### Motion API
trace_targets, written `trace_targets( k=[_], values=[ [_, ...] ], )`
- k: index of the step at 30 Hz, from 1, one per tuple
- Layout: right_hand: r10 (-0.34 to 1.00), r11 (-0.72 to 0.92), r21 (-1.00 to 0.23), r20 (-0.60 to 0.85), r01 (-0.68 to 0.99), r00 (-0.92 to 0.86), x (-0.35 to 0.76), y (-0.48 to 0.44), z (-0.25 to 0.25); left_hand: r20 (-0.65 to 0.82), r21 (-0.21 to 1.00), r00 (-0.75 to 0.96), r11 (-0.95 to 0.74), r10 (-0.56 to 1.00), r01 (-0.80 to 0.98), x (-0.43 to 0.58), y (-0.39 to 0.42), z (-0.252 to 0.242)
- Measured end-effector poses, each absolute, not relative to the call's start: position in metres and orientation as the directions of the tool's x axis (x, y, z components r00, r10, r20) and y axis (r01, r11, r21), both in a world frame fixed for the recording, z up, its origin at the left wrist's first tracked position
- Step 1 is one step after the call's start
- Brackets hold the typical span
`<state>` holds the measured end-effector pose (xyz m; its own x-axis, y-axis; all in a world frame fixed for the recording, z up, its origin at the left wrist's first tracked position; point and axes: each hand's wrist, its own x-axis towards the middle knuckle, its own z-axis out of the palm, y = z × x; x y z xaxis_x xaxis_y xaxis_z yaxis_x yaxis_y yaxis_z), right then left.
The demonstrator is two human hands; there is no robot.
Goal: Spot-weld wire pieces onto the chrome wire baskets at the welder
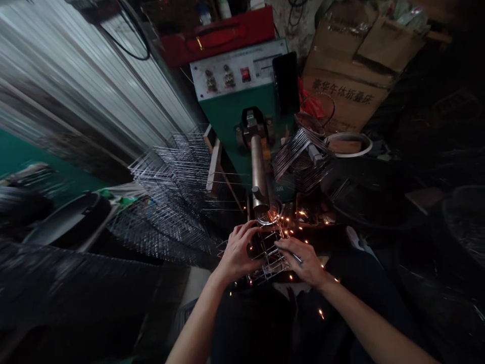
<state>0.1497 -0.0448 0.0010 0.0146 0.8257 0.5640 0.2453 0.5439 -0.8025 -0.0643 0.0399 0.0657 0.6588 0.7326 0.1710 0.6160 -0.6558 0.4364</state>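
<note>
Where the welder's steel arm (pixel 259 169) ends, at twelve o'clock from both hands, the wire basket (pixel 267 253) lies between them, its long axis running from six to twelve. The left hand (pixel 238 253) clasps its nine o'clock side, fingers curled around the wires; the right hand (pixel 303 260) presses closed on its three o'clock edge. Sparks (pixel 291 220) scatter around the frame, equally near both hands.
</note>
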Motion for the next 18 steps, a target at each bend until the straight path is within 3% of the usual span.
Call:
trace_targets(
  k=[18],
  values=[
    [0.819, 0.520, -0.801, 0.567, 0.297, 0.094, 0.138, -0.010, 0.004, 0.132, 0.400, 0.769, -0.744, 0.625, 0.536, -0.063, 0.107, 0.074]
  ],
)
